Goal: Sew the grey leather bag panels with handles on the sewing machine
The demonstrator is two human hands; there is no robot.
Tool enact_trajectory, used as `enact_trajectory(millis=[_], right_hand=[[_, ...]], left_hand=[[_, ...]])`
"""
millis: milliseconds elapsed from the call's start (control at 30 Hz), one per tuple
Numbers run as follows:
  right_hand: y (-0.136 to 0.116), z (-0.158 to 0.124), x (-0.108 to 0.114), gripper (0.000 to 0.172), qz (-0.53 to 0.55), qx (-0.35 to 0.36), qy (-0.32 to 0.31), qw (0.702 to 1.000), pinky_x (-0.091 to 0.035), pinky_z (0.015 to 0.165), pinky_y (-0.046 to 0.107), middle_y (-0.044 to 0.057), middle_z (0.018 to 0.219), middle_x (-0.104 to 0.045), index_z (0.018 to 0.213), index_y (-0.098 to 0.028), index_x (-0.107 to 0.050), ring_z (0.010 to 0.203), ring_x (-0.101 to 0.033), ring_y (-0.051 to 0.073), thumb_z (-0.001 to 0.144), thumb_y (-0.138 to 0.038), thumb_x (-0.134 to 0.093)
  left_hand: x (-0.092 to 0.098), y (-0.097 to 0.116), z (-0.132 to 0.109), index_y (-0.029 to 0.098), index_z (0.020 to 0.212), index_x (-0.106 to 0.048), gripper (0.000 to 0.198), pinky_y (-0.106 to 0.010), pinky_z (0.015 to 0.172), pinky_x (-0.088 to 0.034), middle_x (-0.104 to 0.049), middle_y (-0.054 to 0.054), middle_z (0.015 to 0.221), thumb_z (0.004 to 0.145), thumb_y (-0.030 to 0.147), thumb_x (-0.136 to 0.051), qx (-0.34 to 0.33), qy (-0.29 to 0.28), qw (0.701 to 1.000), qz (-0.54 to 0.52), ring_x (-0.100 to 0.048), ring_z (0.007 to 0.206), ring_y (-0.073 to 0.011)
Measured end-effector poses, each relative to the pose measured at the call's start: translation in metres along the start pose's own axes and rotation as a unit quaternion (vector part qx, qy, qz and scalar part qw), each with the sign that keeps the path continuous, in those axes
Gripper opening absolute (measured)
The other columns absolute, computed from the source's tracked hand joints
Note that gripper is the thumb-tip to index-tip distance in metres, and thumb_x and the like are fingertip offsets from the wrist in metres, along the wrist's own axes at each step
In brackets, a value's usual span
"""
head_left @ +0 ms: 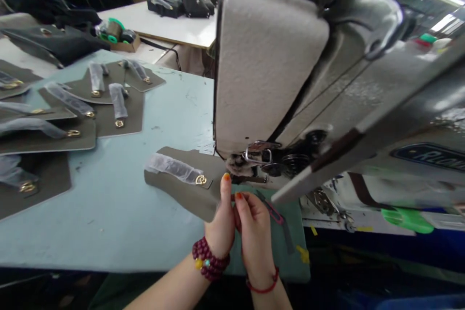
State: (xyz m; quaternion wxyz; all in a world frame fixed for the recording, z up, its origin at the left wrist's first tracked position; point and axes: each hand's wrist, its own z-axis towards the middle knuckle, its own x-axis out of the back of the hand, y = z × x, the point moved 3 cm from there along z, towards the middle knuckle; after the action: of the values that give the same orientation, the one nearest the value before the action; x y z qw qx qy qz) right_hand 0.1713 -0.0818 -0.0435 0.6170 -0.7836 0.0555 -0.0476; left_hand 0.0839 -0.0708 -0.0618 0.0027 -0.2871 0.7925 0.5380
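A grey-brown panel lies on the light blue table, its right part under the head of the sewing machine. On it is a strap in white wrapping that ends in a gold clasp. My left hand is at the panel's right edge, thumb pointing up, its other fingers hidden. Close against it, my right hand has its fingers bent in a pinch; what it holds is too small to make out. Pink-handled scissors lie just right of my right hand.
Several similar panels with wrapped straps are spread over the left of the table. Behind them are a black bag piece, a box of thread spools and a white table. A metal bar slants across the right side.
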Motion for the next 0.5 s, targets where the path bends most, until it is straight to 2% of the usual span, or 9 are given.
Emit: enact_trajectory(millis=[67, 133, 200, 267, 300, 333, 400, 433, 500], right_hand=[[-0.005, 0.001, 0.002, 0.028, -0.023, 0.013, 0.002, 1.0, -0.034, 0.049, 0.023, -0.002, 0.059, -0.05, 0.073, -0.018, -0.061, 0.054, -0.044, 0.012, 0.091, -0.039, -0.057], [-0.01, 0.001, 0.003, 0.027, -0.043, 0.025, 0.005, 0.999, -0.037, 0.051, 0.024, 0.0, 0.063, -0.056, 0.079, -0.018, -0.064, 0.056, -0.051, 0.014, 0.092, -0.04, -0.056], [-0.016, 0.002, 0.002, 0.029, -0.057, 0.034, 0.013, 0.998, -0.041, 0.055, 0.025, 0.003, 0.069, -0.062, 0.082, -0.017, -0.065, 0.063, -0.058, 0.016, 0.094, -0.042, -0.054], [-0.021, 0.004, -0.003, 0.037, -0.079, 0.05, 0.023, 0.995, -0.04, 0.056, 0.024, 0.002, 0.064, -0.058, 0.071, -0.018, -0.059, 0.063, -0.057, 0.016, 0.095, -0.044, -0.052], [-0.023, 0.006, -0.008, 0.041, -0.095, 0.062, 0.024, 0.993, -0.037, 0.054, 0.024, 0.0, 0.06, -0.052, 0.064, -0.018, -0.053, 0.06, -0.054, 0.014, 0.096, -0.045, -0.051], [-0.025, 0.008, -0.013, 0.044, -0.11, 0.073, 0.023, 0.991, -0.032, 0.051, 0.024, -0.001, 0.056, -0.046, 0.06, -0.019, -0.048, 0.056, -0.048, 0.013, 0.096, -0.045, -0.05], [-0.028, 0.012, -0.026, 0.047, -0.135, 0.094, 0.025, 0.986, -0.024, 0.049, 0.024, -0.004, 0.053, -0.037, 0.056, -0.019, -0.039, 0.051, -0.038, 0.01, 0.096, -0.042, -0.048], [-0.028, 0.015, -0.031, 0.046, -0.139, 0.099, 0.029, 0.985, -0.022, 0.049, 0.025, -0.004, 0.052, -0.035, 0.056, -0.019, -0.038, 0.05, -0.035, 0.01, 0.096, -0.039, -0.048], [-0.026, 0.019, -0.038, 0.044, -0.134, 0.098, 0.039, 0.985, -0.021, 0.049, 0.025, -0.004, 0.051, -0.034, 0.055, -0.019, -0.037, 0.05, -0.033, 0.009, 0.094, -0.036, -0.047]], left_hand=[[0.005, -0.008, -0.012, 0.022, 0.096, -0.071, 0.025, -0.033, 0.088, -0.046, -0.071, -0.007, 0.094, 0.076, 0.036, -0.076, -0.033, 0.009, 0.999, 0.008, -0.063, 0.099, -0.0273], [0.026, -0.018, -0.026, 0.024, 0.101, -0.067, 0.03, -0.033, 0.091, -0.045, -0.069, -0.006, 0.102, 0.079, 0.043, -0.073, -0.049, -0.004, 0.999, 0.006, -0.061, 0.1, -0.0262], [0.063, -0.021, -0.031, 0.027, 0.112, -0.062, 0.035, -0.03, 0.088, -0.046, -0.064, -0.005, 0.111, 0.084, 0.047, -0.067, -0.077, 0.003, 0.997, 0.02, -0.058, 0.104, -0.0248], [0.102, -0.006, -0.017, 0.03, 0.12, -0.06, 0.036, -0.028, 0.091, -0.043, -0.057, -0.004, 0.124, 0.088, 0.045, -0.062, -0.174, 0.033, 0.98, 0.091, -0.052, 0.116, -0.0243], [0.115, 0.008, -0.003, 0.029, 0.125, -0.058, 0.041, -0.031, 0.1, -0.039, -0.054, -0.006, 0.131, 0.088, 0.043, -0.063, -0.227, 0.018, 0.961, 0.158, -0.047, 0.124, -0.0264], [0.122, 0.024, 0.015, 0.028, 0.126, -0.059, 0.044, -0.034, 0.107, -0.034, -0.052, -0.007, 0.136, 0.085, 0.043, -0.065, -0.287, -0.004, 0.932, 0.221, -0.043, 0.129, -0.0296], [0.114, 0.058, 0.057, 0.024, 0.122, -0.065, 0.046, -0.042, 0.117, -0.021, -0.055, -0.011, 0.137, 0.082, 0.046, -0.066, -0.35, -0.126, 0.864, 0.339, -0.04, 0.135, -0.0357], [0.102, 0.071, 0.075, 0.023, 0.123, -0.066, 0.049, -0.046, 0.118, -0.02, -0.059, -0.012, 0.134, 0.082, 0.05, -0.064, -0.368, -0.22, 0.814, 0.392, -0.041, 0.134, -0.0377], [0.075, 0.092, 0.096, 0.024, 0.132, -0.06, 0.062, -0.052, 0.117, -0.024, -0.059, -0.012, 0.135, 0.08, 0.057, -0.064, -0.408, -0.37, 0.677, 0.488, -0.046, 0.131, -0.0386]])
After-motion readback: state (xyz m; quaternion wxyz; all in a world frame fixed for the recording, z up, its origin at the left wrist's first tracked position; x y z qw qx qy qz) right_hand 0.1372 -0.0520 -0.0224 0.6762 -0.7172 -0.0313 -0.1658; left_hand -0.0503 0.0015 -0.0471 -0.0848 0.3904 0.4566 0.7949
